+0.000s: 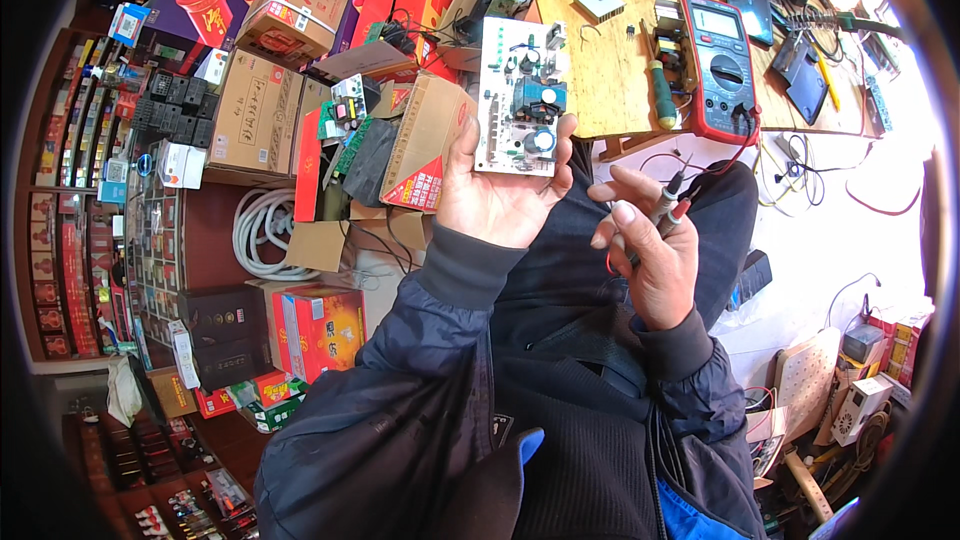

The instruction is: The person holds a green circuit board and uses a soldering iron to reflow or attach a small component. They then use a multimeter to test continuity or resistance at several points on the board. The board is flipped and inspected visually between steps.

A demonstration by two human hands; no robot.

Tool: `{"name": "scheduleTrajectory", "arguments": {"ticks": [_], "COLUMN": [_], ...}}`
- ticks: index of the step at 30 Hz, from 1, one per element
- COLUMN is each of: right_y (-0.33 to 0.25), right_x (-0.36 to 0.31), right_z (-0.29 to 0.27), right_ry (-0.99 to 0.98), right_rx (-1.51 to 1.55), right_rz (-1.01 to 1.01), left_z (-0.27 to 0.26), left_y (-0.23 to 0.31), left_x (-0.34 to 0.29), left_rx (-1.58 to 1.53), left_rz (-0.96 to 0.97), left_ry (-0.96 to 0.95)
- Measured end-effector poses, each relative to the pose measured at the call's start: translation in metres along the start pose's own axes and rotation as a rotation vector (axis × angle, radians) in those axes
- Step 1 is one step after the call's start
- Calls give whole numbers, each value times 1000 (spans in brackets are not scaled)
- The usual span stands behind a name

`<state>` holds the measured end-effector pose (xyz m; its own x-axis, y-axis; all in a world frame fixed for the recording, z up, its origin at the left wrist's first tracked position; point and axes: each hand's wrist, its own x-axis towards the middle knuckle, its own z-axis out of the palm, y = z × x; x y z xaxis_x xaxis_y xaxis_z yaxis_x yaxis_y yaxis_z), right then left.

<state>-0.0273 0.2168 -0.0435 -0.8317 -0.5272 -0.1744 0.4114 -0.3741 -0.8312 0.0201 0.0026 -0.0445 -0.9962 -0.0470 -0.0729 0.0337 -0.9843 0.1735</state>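
My left hand (502, 202) grips a white circuit board (494, 90) by its lower edge, component side up. Capacitors, a blue transformer and other parts crowd the board's right half. Lower and to the right, my right hand (650, 250) is closed around a pair of multimeter probes (672, 202), one dark-tipped and one with a red part. The probe tips point up and away from the board, not touching it. A red and grey multimeter (718, 65) lies on the table above my right hand, with leads plugged into its lower end.
The wooden table (610, 90) holds a green-handled screwdriver (662, 95), a small white box (598, 3), cables and loose parts. Open cardboard boxes (430, 135) filled with circuit boards stand to the left, near a coiled white hose (270, 233). Shelves line the far left.
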Motion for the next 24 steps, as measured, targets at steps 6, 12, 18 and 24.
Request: {"name": "scheduleTrajectory", "arguments": {"ticks": [6, 12, 18, 24], "right_y": [-1, -1, -2, -2], "right_x": [0, 0, 1, 3], "right_z": [0, 0, -1, -2], "right_ry": [5, 4, -10, -7], "right_rx": [-4, 5, 20, 16], "right_rz": [2, 3, 13, 14], "left_z": [-4, -4, -6, -1], "left_y": [1, 1, 1, 6], "left_x": [-1, 0, 1, 2], "left_rx": [0, 21, 94, 723], "left_rz": [-19, -12, -3, 111], "left_ry": [-2, 27, 32, 239]}}
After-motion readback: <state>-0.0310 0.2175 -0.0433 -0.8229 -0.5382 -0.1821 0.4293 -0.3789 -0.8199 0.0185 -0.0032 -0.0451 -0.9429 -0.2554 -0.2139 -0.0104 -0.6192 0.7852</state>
